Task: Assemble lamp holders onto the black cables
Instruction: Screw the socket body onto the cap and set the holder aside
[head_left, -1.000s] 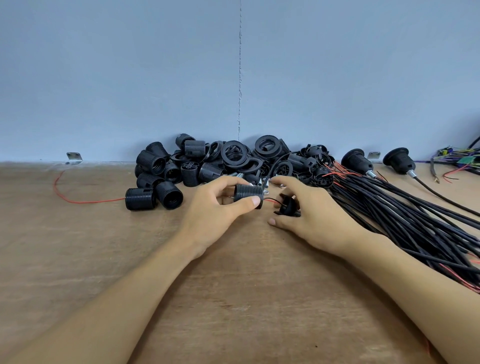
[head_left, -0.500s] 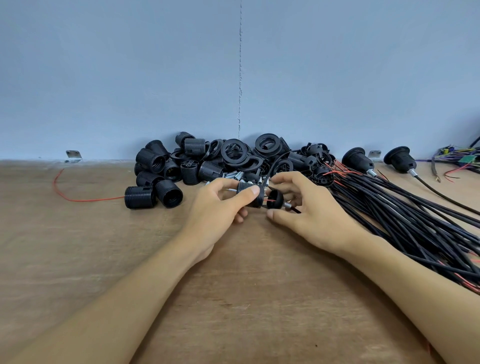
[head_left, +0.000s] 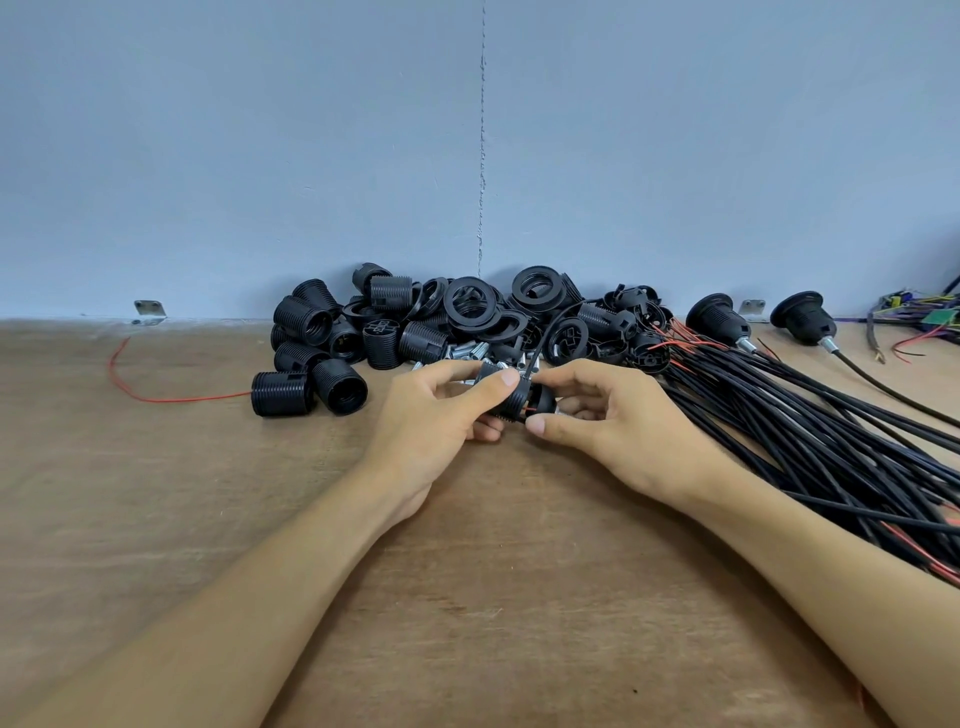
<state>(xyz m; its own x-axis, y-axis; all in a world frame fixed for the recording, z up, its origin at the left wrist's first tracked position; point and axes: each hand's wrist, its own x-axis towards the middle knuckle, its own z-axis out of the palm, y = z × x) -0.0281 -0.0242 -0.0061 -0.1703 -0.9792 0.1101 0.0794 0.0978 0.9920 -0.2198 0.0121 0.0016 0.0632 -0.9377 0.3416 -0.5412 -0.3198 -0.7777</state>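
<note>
wooden bench (head_left: 156, 519): left hand (head_left: 431, 415) grips threaded holder (head_left: 511, 397); right hand (head_left: 618, 421) pinches cap (head_left: 543, 397) against it.

Over a wooden desk (head_left: 156, 493), the left hand (head_left: 431, 415) grips a ribbed black lamp holder (head_left: 511, 400). The right hand (head_left: 613, 421) pinches a rounded cap (head_left: 543, 397) against its end. Behind them, by a blue wall, lies a pile of holder parts (head_left: 415, 327). A bundle of black cables (head_left: 831, 415) fans out to the right.
</note>
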